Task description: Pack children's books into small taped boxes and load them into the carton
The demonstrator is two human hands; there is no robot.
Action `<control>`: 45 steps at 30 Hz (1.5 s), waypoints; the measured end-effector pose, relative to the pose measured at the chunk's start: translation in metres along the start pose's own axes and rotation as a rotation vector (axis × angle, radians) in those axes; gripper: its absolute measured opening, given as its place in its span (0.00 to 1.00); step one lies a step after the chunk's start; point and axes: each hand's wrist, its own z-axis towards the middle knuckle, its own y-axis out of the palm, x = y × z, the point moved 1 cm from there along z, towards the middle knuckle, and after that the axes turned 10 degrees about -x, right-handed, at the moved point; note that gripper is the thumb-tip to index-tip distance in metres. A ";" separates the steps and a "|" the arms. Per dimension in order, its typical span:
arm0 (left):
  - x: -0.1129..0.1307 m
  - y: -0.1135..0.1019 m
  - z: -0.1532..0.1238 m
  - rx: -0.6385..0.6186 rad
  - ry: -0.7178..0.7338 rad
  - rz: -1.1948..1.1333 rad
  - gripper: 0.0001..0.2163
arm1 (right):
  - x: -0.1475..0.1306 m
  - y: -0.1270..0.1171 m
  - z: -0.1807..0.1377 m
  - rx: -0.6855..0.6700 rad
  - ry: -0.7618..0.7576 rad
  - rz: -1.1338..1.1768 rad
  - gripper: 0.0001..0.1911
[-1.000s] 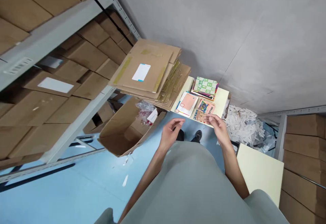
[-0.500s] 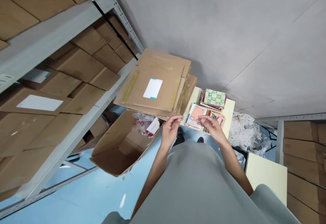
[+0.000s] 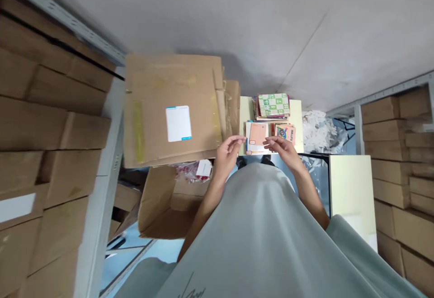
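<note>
My left hand (image 3: 228, 154) hovers at the left front of a cream table (image 3: 295, 108), fingers loosely curved, with nothing visible in it. Opposite it, my right hand (image 3: 284, 152) is held in a similar curve, also with nothing visible in it. Between and beyond the fingertips lies an orange-covered booklet (image 3: 258, 133) on white ones. To its right sits a small stack with a colourful orange booklet (image 3: 285, 133) on top. Behind stands a taller pile of books topped by a green-and-white checked cover with numbers (image 3: 273, 105).
Flattened cardboard cartons (image 3: 200, 99) with a white label are stacked at left. Below them an open carton (image 3: 159, 194) holds a plastic-wrapped red bundle (image 3: 193, 171). Shelves of brown boxes (image 3: 81, 130) stand left and right. White paper scraps (image 3: 317, 128) lie right of the table.
The view has turned to the left and tilted, so shelves, cartons and table appear shifted. My hands keep much the same pose before the booklets.
</note>
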 end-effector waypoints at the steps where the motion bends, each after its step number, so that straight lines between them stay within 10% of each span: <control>1: -0.004 0.006 0.004 -0.032 -0.012 0.008 0.17 | 0.004 -0.008 -0.004 0.041 0.012 0.008 0.30; 10: -0.075 0.056 0.054 -0.273 -0.169 0.118 0.15 | 0.058 -0.096 -0.025 0.285 0.114 -0.045 0.29; 23: -0.131 0.117 0.089 -0.236 -0.338 0.282 0.14 | 0.121 -0.183 0.031 0.226 0.193 -0.297 0.21; 35: -0.145 0.186 0.127 -0.303 -0.532 0.559 0.17 | 0.175 -0.212 0.057 0.198 0.372 -0.494 0.24; 45: -0.155 0.188 0.116 -0.175 -0.505 0.541 0.15 | 0.188 -0.227 0.058 0.243 0.353 -0.289 0.20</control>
